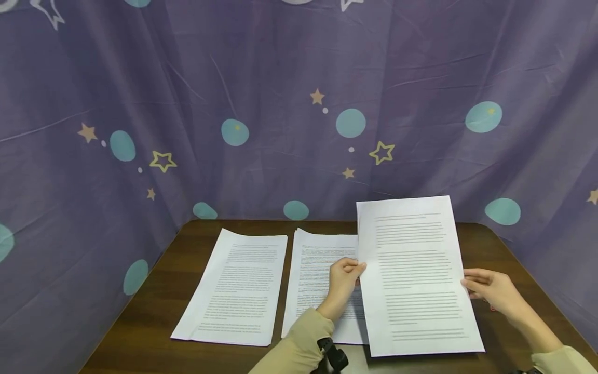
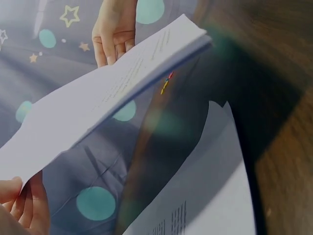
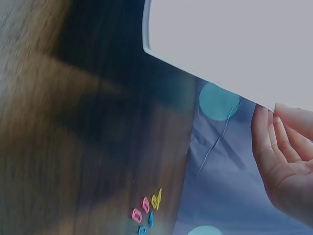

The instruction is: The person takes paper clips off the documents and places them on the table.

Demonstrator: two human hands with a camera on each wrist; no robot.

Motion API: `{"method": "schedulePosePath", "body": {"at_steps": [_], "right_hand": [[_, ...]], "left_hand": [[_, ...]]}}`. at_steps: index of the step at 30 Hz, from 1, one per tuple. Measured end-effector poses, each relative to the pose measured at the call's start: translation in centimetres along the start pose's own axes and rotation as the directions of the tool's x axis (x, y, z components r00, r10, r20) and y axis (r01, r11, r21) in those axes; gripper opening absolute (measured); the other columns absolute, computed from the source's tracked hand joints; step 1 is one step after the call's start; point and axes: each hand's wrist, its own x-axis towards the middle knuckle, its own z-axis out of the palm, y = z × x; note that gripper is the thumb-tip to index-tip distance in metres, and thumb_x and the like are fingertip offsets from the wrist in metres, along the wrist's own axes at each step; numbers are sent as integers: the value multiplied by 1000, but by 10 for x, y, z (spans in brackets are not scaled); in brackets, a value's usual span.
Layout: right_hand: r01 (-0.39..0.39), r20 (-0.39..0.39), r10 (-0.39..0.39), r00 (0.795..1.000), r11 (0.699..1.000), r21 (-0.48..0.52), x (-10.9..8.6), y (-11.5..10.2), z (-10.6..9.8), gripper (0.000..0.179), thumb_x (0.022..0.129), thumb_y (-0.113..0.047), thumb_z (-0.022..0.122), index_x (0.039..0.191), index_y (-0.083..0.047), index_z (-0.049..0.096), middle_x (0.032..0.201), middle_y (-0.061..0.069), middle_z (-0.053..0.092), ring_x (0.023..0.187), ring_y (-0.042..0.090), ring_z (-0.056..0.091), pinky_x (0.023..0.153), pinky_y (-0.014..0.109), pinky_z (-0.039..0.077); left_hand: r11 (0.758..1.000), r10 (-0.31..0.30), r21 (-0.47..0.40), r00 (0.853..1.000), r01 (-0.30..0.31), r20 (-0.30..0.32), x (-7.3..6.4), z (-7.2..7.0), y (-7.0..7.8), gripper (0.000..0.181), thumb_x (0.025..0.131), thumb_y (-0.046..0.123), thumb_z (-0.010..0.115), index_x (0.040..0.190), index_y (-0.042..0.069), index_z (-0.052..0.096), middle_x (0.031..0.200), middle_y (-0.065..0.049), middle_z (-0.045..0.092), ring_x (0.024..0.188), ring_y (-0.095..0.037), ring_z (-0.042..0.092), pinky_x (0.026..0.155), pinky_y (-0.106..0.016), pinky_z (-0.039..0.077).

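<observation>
A stack of printed paper sheets (image 1: 416, 280) is held up off the table, tilted toward me with its text facing me. My left hand (image 1: 343, 288) pinches its left edge between thumb and fingers. On the opposite side, my right hand (image 1: 497, 293) pinches the right edge, thumb in front. The left wrist view shows that the held paper (image 2: 83, 107) is several sheets thick. Behind my left hand lies a second printed stack (image 1: 322, 259), partly covered by the raised one.
A third printed stack (image 1: 238, 291) lies on the left of the brown wooden table (image 1: 149, 317). Several small coloured clips, among them a pink clip (image 3: 137, 214), lie on the table near my right hand. A purple patterned curtain (image 1: 280, 78) hangs behind the table.
</observation>
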Motion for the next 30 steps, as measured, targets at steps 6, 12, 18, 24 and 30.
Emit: {"method": "schedulePosePath", "body": {"at_steps": [6, 12, 18, 24, 30], "right_hand": [[-12, -14, 13, 1000, 1000, 18, 4, 9, -7, 52, 87, -20, 57, 117, 20, 41, 93, 27, 62, 66, 16, 64, 53, 30, 50], [-2, -8, 3, 1000, 998, 68, 14, 37, -10, 49, 85, -20, 59, 113, 19, 47, 87, 20, 65, 64, 15, 63, 59, 31, 52], [-7, -2, 7, 1000, 993, 114, 32, 75, -13, 39, 80, -26, 65, 103, 5, 60, 79, 1, 66, 65, 12, 62, 52, 34, 51], [-19, -11, 20, 1000, 994, 108, 32, 69, -10, 42, 81, -18, 64, 103, 17, 54, 79, 9, 66, 63, 13, 61, 54, 31, 51], [-56, -8, 56, 998, 997, 46, 27, 56, -5, 42, 83, -7, 57, 108, 25, 44, 84, 21, 63, 65, 14, 60, 56, 29, 51]], "left_hand": [[999, -15, -33, 999, 14, -32, 2, 13, -6, 14, 73, -1, 67, 79, -10, 58, 69, -17, 64, 47, -5, 52, 46, -21, 47], [997, -48, -61, 998, 46, -36, 5, 26, -16, 13, 73, -2, 66, 78, -11, 58, 69, -18, 64, 46, -4, 49, 43, -18, 43], [991, -110, -83, 994, 108, -11, 9, 33, -27, 11, 76, -6, 62, 84, -12, 59, 74, -18, 65, 50, -9, 55, 48, -24, 50], [989, -143, -46, 990, 143, 10, 12, 35, -33, 12, 78, -7, 57, 89, -13, 58, 72, -14, 63, 51, -9, 52, 49, -27, 51], [985, -172, -4, 984, 172, 36, 22, 40, -52, 16, 80, -5, 56, 94, -11, 60, 78, -19, 62, 58, -18, 57, 56, -36, 52]]}}
